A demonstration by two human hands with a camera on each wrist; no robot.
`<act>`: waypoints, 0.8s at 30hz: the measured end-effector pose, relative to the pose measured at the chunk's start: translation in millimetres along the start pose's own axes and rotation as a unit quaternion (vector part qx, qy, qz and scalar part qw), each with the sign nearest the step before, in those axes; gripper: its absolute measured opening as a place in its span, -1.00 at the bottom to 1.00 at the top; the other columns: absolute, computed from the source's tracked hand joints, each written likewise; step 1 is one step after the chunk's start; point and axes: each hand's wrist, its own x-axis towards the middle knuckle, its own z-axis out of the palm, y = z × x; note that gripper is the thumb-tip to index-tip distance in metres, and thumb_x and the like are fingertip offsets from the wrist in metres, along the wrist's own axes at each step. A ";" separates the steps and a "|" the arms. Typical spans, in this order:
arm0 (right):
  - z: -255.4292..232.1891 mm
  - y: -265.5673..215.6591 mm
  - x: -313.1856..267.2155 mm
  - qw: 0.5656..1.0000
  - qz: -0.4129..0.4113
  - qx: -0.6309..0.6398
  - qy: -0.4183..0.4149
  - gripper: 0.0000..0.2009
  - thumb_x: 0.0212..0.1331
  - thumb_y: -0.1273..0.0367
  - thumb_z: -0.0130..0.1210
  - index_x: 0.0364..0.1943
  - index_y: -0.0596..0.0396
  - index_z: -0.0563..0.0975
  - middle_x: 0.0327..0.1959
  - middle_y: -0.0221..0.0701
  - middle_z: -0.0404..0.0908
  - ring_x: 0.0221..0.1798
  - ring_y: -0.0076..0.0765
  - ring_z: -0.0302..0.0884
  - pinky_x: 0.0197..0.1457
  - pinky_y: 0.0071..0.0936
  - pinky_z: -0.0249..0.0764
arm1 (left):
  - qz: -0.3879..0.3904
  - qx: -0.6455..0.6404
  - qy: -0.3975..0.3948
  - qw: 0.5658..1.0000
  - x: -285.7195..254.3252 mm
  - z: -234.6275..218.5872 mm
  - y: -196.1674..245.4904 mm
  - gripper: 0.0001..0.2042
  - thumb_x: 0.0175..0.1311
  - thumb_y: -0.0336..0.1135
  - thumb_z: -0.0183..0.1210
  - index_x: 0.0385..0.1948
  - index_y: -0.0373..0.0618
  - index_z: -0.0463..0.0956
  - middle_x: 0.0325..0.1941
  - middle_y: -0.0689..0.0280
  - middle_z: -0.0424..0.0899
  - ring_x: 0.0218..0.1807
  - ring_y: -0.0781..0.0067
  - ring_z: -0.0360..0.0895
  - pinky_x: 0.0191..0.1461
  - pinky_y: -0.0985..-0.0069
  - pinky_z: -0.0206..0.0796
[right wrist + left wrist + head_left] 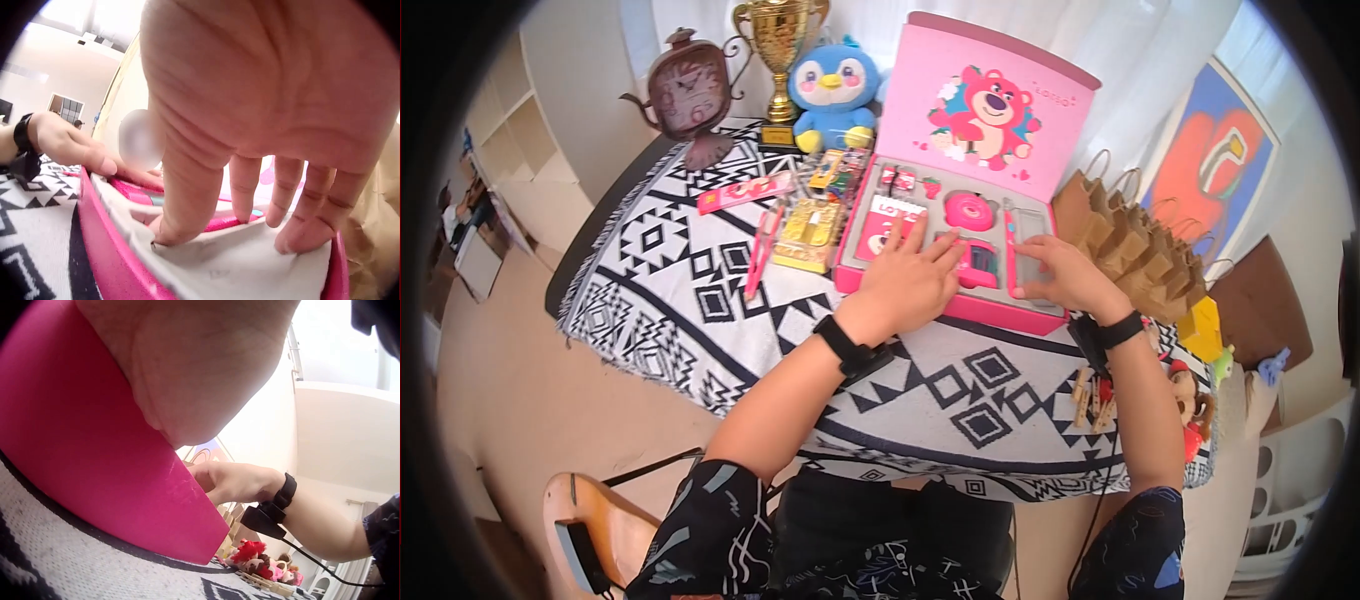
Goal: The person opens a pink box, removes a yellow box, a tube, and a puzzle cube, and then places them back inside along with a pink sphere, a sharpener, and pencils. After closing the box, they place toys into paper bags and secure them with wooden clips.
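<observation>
A pink gift box (950, 305) stands on the table with its lid (1000, 110) raised, showing a pink bear picture. In its grey tray (250, 269) lie a small bear-print notebook (880, 232), a round pink item (970, 210) and a pink case (980, 265) with dark contents. My left hand (905, 285) lies over the front of the box, its fingers stretched across the notebook and the pink case. At the right side of the tray, my right hand (1072, 278) touches a slim pink pen-like stick (1011, 262) lying in its slot, thumb and fingers extended.
Left of the box are a yellow packet (805, 235), a pink strip-shaped pack (745, 190) and pink tweezers-like sticks (760, 255). Behind stand a blue penguin plush (835, 95), a gold trophy (780, 60) and a clock (690, 90). Paper bags (1120, 235) line the right, above clothespins (1090, 400).
</observation>
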 end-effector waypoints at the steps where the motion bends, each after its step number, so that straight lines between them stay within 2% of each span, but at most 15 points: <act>1: -0.8 -5.7 0.5 1.000 -0.012 0.007 0.000 -0.30 0.04 0.19 0.53 0.31 0.09 0.56 0.20 -0.23 0.58 -0.04 -0.19 0.56 0.10 -0.30 0.56 | 0.005 0.003 0.001 1.000 0.3 -0.6 0.3 -0.48 0.58 -0.11 -0.20 0.46 -0.08 0.35 0.59 0.20 0.34 0.63 -0.23 0.10 0.68 -0.21 -0.18; 3: -11.7 -22.0 -2.1 0.997 0.064 0.027 -0.022 -0.30 0.05 0.10 0.50 0.27 0.15 0.58 0.17 -0.16 0.59 0.06 -0.06 0.60 0.18 -0.23 0.55 | 0.001 0.013 0.011 1.000 -0.6 3.9 -1.7 -0.48 0.58 -0.11 -0.19 0.46 -0.09 0.35 0.58 0.19 0.35 0.62 -0.24 0.12 0.67 -0.22 -0.17; 5: -9.5 -22.3 -4.7 0.998 0.050 0.028 -0.012 -0.34 0.06 0.13 0.49 0.24 0.16 0.60 0.16 -0.18 0.60 0.02 -0.08 0.61 0.13 -0.27 0.57 | 0.007 0.003 0.017 1.000 0.3 3.8 -0.9 -0.48 0.58 -0.11 -0.19 0.46 -0.10 0.35 0.58 0.20 0.35 0.63 -0.24 0.11 0.68 -0.21 -0.18; 8: -8.0 -28.6 -9.1 0.999 0.020 0.012 0.045 -0.42 0.10 0.17 0.47 0.19 0.16 0.63 0.10 -0.20 0.62 -0.07 -0.13 0.62 0.04 -0.26 0.58 | 0.012 -0.004 0.032 0.999 3.2 6.8 -3.3 -0.47 0.59 -0.06 -0.19 0.46 -0.11 0.35 0.58 0.14 0.35 0.63 -0.25 0.10 0.68 -0.19 -0.18; 10: -8.7 -41.2 -17.9 0.990 0.008 0.013 0.143 -0.53 0.15 0.22 0.44 0.10 0.18 0.66 0.02 -0.22 0.65 -0.17 -0.19 0.63 -0.12 -0.30 0.57 | 0.016 -0.014 0.048 0.999 0.1 1.5 -5.9 -0.47 0.60 -0.04 -0.17 0.46 -0.12 0.34 0.57 0.11 0.34 0.63 -0.26 0.09 0.68 -0.18 -0.17; 12: -13.2 -60.2 -29.0 0.984 -0.003 0.035 0.174 -0.57 0.17 0.26 0.42 0.07 0.18 0.66 -0.01 -0.22 0.67 -0.20 -0.21 0.63 -0.19 -0.32 0.55 | 0.001 -0.059 0.157 0.986 -4.9 -32.0 -5.8 -0.45 0.53 -0.04 -0.01 0.42 -0.16 0.37 0.50 -0.02 0.42 0.59 -0.27 0.17 0.65 -0.19 -0.11; 14: -13.9 -76.8 -45.0 0.977 -0.006 0.063 0.205 -0.62 0.19 0.30 0.40 0.04 0.19 0.67 -0.05 -0.22 0.69 -0.24 -0.22 0.63 -0.25 -0.34 0.53 | -0.022 -0.090 0.204 0.975 -21.9 -81.5 -18.9 -0.49 0.43 -0.16 0.20 0.35 -0.15 0.44 0.37 -0.05 0.54 0.50 -0.24 0.31 0.58 -0.09 0.07; 15: -14.2 -83.5 -53.5 0.974 -0.004 0.085 0.209 -0.65 0.20 0.32 0.39 0.03 0.18 0.67 -0.06 -0.22 0.70 -0.24 -0.22 0.63 -0.28 -0.37 0.53 | -0.046 -0.082 0.233 0.968 -29.3 -109.8 -28.5 -0.57 0.34 -0.27 0.30 0.23 -0.15 0.55 0.20 -0.03 0.65 0.35 -0.16 0.48 0.42 0.03 0.30; 16: -14.2 -88.2 -61.7 0.971 -0.002 0.106 0.214 -0.67 0.21 0.34 0.38 0.01 0.18 0.67 -0.07 -0.23 0.71 -0.25 -0.21 0.63 -0.31 -0.39 0.53 | -0.075 -0.099 0.266 0.956 -37.5 -117.0 -56.5 -0.66 0.35 -0.30 0.30 0.12 -0.16 0.62 0.11 -0.01 0.70 0.21 -0.07 0.61 0.27 0.16 0.44; 17: -13.8 -91.8 -69.2 0.969 0.001 0.111 0.219 -0.67 0.21 0.34 0.38 0.01 0.18 0.67 -0.07 -0.23 0.71 -0.25 -0.21 0.63 -0.31 -0.39 0.53 | -0.142 -0.062 0.265 0.952 -48.8 -126.8 -82.6 -0.74 0.45 -0.36 0.21 0.12 -0.12 0.63 0.08 0.07 0.76 0.14 0.10 0.71 0.19 0.30 0.51; 18: -12.5 -95.2 -75.7 0.971 -0.011 0.123 0.206 -0.70 0.21 0.35 0.38 -0.01 0.17 0.67 -0.08 -0.23 0.71 -0.25 -0.20 0.64 -0.29 -0.39 0.54 | -0.175 -0.039 0.277 0.944 -55.3 -139.5 -110.0 -0.78 0.40 -0.32 0.24 0.00 -0.14 0.65 -0.10 0.06 0.79 -0.03 0.03 0.74 0.04 0.23 0.54; 20: -1.3 -100.0 -82.2 0.969 -0.045 0.131 0.204 -0.75 0.22 0.36 0.37 -0.07 0.15 0.69 -0.09 -0.25 0.73 -0.23 -0.18 0.68 -0.23 -0.38 0.59 | -0.284 0.016 0.218 0.933 -71.0 -145.7 -166.2 -0.78 0.41 -0.32 0.19 -0.01 -0.15 0.63 -0.13 0.00 0.79 -0.05 -0.07 0.73 0.02 0.19 0.53; 21: 2.8 -106.4 -83.0 0.967 -0.047 0.138 0.207 -0.75 0.22 0.36 0.37 -0.07 0.15 0.69 -0.09 -0.25 0.73 -0.23 -0.18 0.68 -0.23 -0.38 0.59 | -0.283 0.023 0.216 0.934 -79.6 -133.4 -208.9 -0.78 0.41 -0.32 0.19 -0.01 -0.15 0.63 -0.13 0.00 0.79 -0.05 -0.07 0.73 0.02 0.19 0.53; 23: 7.7 -125.0 -79.6 0.976 -0.057 0.160 0.135 -0.76 0.20 0.36 0.38 -0.10 0.14 0.69 -0.08 -0.23 0.73 -0.21 -0.12 0.70 -0.16 -0.34 0.62 | -0.236 0.094 0.028 0.967 -96.3 -91.4 -290.5 -0.55 0.39 -0.23 0.21 0.29 -0.09 0.47 0.20 -0.08 0.67 0.23 -0.16 0.61 0.27 0.04 0.46; 24: 22.7 -130.1 -74.2 0.971 -0.097 0.172 0.139 -0.76 0.21 0.33 0.36 -0.09 0.11 0.70 -0.08 -0.24 0.72 -0.13 -0.09 0.70 -0.12 -0.28 0.62 | -0.222 0.124 -0.025 0.967 -100.5 -76.9 -298.8 -0.42 0.37 -0.19 0.22 0.42 -0.04 0.31 0.38 -0.07 0.50 0.39 -0.23 0.44 0.40 -0.09 0.31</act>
